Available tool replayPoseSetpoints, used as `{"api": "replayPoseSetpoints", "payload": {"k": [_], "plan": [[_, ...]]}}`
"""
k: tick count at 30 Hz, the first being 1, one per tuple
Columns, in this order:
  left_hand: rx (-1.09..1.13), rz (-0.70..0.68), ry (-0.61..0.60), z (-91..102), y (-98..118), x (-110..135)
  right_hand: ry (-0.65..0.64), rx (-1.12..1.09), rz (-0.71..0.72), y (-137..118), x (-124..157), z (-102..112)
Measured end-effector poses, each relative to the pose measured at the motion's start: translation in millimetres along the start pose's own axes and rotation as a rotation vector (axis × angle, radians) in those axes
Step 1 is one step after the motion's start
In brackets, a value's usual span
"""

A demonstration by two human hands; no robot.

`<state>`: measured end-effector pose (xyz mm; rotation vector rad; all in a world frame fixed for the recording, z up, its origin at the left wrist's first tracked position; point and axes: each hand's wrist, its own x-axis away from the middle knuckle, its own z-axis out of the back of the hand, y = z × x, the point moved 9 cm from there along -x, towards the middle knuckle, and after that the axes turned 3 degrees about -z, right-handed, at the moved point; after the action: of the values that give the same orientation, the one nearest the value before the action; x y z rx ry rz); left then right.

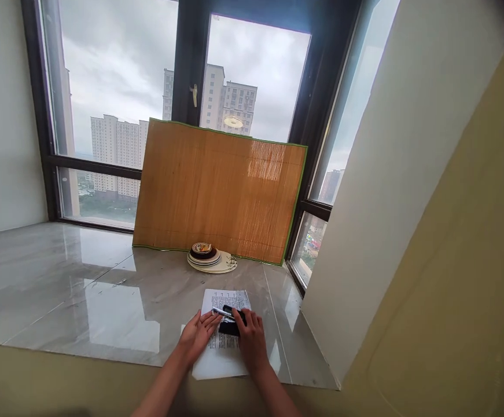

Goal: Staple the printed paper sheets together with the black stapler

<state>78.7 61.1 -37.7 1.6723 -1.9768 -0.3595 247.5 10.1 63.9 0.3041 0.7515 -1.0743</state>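
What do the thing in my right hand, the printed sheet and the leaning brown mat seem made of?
The silver-and-black thing in your right hand: likely shiny metal, by its gleam, and perhaps black plastic, too small to tell.
Printed sheet: seemingly matte white paper, bearing dark text.
Brown mat: probably bamboo, slight sheen, fine parallel slats.

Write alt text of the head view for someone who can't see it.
The right hand grips a black-and-silver stapler-like tool over printed white paper, the open left hand beside it. The paper lies on a glossy grey tiled ledge; behind are stacked round plates and a leaning tan, green-edged slatted mat.
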Motion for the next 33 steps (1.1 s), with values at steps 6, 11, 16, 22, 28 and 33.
{"api": "replayPoseSetpoints", "payload": {"k": [6, 11, 16, 22, 28, 33], "plan": [[0.019, -0.032, 0.007, -5.7, 4, 9, 0.011, -0.024, -0.023, 2, 1, 3], [-0.115, -0.11, -0.071, -11.8, 6, 15, 0.037, -0.228, -0.207, 26, 5, -5], [-0.276, -0.161, -0.172, -20.2, 4, 13, 0.055, -0.307, -0.211, 32, 7, -15], [-0.367, -0.134, -0.142, -22.9, 1, 15, 0.075, -0.236, -0.153, 19, 2, 0], [-0.55, -0.236, -0.299, -36.9, 0, 23, 0.059, -0.136, 0.217, -34, 1, 13], [-0.82, -0.362, -0.407, -57.6, 6, 37, 0.033, -0.155, 0.337, -45, 5, 5]]}}
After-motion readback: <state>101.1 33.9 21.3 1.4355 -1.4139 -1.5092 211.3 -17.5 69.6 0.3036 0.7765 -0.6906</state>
